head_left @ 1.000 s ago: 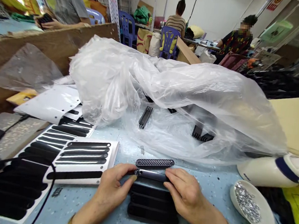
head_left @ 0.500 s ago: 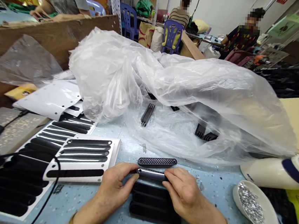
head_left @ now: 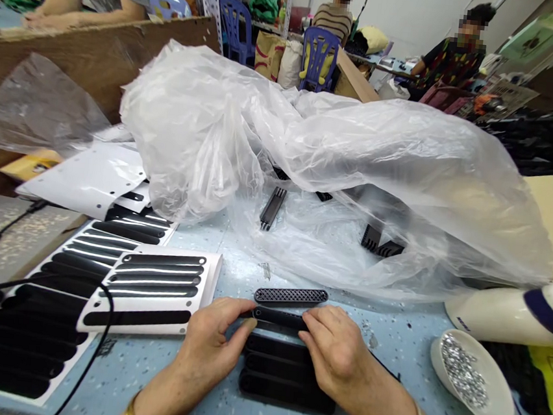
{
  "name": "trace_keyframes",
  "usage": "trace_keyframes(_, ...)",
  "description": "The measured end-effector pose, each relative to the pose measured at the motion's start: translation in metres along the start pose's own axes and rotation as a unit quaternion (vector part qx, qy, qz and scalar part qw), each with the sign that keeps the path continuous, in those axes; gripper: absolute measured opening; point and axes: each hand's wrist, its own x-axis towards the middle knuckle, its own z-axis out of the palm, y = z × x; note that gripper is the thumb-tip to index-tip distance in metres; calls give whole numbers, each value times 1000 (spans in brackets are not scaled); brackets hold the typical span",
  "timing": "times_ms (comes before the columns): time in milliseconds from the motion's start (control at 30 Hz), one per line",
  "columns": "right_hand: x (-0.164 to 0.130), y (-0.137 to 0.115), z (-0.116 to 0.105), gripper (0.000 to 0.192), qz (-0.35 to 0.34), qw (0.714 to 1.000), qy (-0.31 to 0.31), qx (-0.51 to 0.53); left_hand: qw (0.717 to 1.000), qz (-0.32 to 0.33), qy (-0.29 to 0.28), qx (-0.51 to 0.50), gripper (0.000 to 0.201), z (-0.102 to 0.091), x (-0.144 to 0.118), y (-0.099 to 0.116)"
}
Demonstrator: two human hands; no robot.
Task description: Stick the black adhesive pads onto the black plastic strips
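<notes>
My left hand [head_left: 218, 335] pinches the left end of a long black plastic piece [head_left: 278, 317] with rounded ends, thumb and forefinger closed on it. At the other end, my right hand [head_left: 336, 344] grips the same piece with its fingertips. A small round mark shows near its left end. Just below lie several similar black pieces [head_left: 284, 381], side by side in a stack. Above the hands rests a black piece with a lattice face [head_left: 291, 296]. To the left, a white backing sheet [head_left: 149, 313] carries several black rounded strips.
Clear plastic sheeting [head_left: 342, 135] bulges across the back, with black parts [head_left: 273, 208] under it. A white bowl [head_left: 496, 411] of small shiny pieces and a white bottle [head_left: 496, 313] are at right. A black cable [head_left: 108, 322] loops at left. Other people sit beyond.
The held piece has tilted, and the bright reflection on its top is gone. Both hands keep their hold in nearly the same place. A thin dark edge now shows right of my right wrist.
</notes>
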Motion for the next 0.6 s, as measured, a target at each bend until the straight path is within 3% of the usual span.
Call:
trace_keyframes(167,-1,1,-1,23,-3,1000,-7,0,999,36,-1,0,19,0,2,1)
trace_keyframes(600,2,0,-1,23,-5,1000,-21,-9,1000,21,-1,-1,18,2,1,-1)
